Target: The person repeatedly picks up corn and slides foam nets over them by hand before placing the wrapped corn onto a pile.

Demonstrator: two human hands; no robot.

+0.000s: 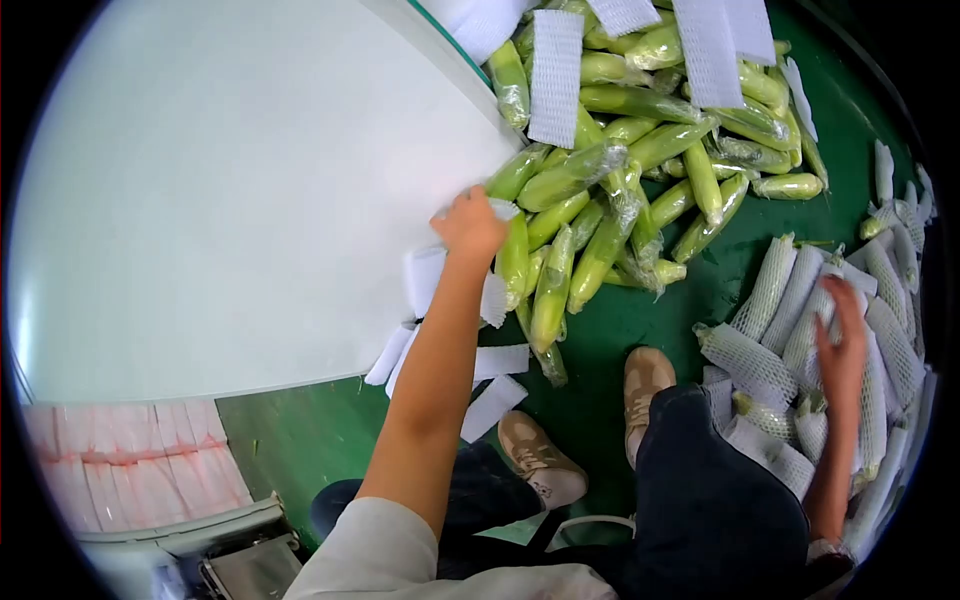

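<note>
Left hand (470,225) closed on white foam sleeve (500,210) — ribbed mesh; right hand (840,335) spread flat on sleeved corn (790,290).

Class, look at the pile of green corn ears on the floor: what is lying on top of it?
White foam net sleeves lie flat across the top of the corn pile, one long and several shorter near the far edge. The ears beneath them are covered, so their number cannot be seen.
</note>
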